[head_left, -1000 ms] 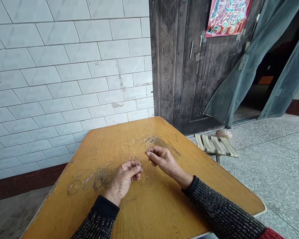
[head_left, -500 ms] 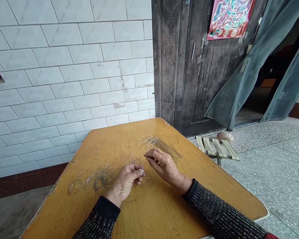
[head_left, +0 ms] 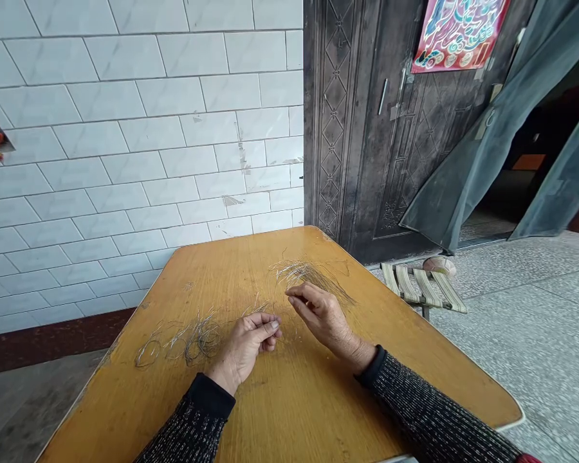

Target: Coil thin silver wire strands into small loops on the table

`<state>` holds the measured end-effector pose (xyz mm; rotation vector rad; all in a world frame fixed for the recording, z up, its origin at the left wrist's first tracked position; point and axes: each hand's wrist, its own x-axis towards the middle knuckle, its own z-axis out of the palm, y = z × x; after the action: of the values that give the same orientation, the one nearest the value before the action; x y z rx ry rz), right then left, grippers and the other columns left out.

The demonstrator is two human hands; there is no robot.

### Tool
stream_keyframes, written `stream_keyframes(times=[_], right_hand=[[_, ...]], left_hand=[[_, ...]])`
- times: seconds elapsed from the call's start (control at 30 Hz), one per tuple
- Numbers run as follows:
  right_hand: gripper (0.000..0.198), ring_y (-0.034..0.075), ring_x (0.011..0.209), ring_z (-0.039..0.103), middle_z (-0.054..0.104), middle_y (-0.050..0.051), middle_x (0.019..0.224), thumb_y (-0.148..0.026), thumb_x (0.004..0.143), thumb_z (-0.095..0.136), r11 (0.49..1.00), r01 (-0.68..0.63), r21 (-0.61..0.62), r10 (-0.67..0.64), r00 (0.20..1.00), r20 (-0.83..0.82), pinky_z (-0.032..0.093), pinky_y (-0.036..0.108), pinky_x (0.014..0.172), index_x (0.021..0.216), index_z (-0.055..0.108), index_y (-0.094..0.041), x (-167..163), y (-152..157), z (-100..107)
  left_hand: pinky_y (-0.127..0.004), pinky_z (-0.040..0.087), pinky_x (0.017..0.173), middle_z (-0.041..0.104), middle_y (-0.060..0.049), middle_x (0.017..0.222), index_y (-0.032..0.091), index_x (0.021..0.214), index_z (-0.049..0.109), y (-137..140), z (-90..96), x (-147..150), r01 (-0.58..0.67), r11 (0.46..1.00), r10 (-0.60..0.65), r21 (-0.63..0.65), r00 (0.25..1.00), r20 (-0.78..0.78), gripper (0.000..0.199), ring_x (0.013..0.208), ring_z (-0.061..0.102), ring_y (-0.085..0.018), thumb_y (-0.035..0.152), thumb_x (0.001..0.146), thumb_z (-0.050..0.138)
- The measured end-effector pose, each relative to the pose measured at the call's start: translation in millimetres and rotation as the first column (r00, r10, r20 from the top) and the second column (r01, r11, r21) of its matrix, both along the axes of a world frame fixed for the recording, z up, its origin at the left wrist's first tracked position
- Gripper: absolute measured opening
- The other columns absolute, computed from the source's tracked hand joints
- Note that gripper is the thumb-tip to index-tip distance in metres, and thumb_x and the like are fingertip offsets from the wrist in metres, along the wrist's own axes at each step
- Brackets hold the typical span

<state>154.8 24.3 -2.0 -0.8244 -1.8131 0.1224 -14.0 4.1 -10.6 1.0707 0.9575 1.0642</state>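
Over the middle of the wooden table, my left hand pinches a thin wire between thumb and forefinger. Only short, fine stretches of that wire show near the fingertips. My right hand hovers just to the right and slightly farther away, its thumb and forefinger drawn together; anything between them is too fine to make out. Beyond the right hand lies a loose bundle of thin grey wires. Left of my left hand, several wires bent into loops lie in a tangled row.
A white tiled wall rises behind the table on the left. At the back right stands a dark carved door, with a grey-green curtain beside it. A folding stool with striped straps is on the floor past the table's right edge.
The view has shifted slightly. My right hand's fingertips are a little farther from my left hand, which keeps its pinch. The wire bundle and loops lie as before.
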Motion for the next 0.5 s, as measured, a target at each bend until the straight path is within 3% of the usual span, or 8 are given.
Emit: stream_keyframes(times=[0.2, 0.37, 0.5], right_hand=[[0.022, 0.013, 0.074, 0.057, 0.062, 0.006, 0.083, -0.018, 0.089, 0.040, 0.984, 0.039, 0.174, -0.074, 0.977, 0.200, 0.045, 0.022, 0.065, 0.094, 0.061, -0.020, 2.3, -2.2, 1.0], [0.025, 0.015, 0.081, 0.054, 0.062, 0.008, 0.100, -0.015, 0.089, 0.040, 0.938, 0.128, 0.321, -0.255, 0.884, 0.391, 0.045, 0.024, 0.064, 0.100, 0.061, -0.020, 7.5, 1.0, 1.0], [0.026, 0.020, 0.101, 0.049, 0.057, 0.010, 0.115, -0.016, 0.089, 0.041, 0.910, 0.097, 0.403, -0.300, 0.825, 0.479, 0.046, 0.031, 0.077, 0.108, 0.058, -0.018, 12.3, 2.5, 1.3]], left_hand=[[-0.022, 0.034, 0.048, 0.059, -0.001, 0.057, 0.012, 0.070, 0.067, -0.7, -1.7, 2.6, -0.035, 0.993, 0.054, 0.115, 0.985, -0.163, 0.020, 0.048, 0.046, -0.008, 0.031, 0.062, 0.072], [-0.021, 0.031, 0.046, 0.060, -0.001, 0.056, 0.014, 0.070, 0.066, -2.5, 0.7, 4.4, -0.050, 0.985, 0.091, 0.166, 0.963, -0.252, 0.016, 0.046, 0.045, -0.009, 0.029, 0.064, 0.068], [-0.020, 0.029, 0.044, 0.059, 0.000, 0.056, 0.015, 0.069, 0.065, -3.6, 2.2, 4.8, -0.046, 0.977, 0.112, 0.206, 0.941, -0.318, 0.012, 0.044, 0.042, -0.007, 0.026, 0.067, 0.065]])
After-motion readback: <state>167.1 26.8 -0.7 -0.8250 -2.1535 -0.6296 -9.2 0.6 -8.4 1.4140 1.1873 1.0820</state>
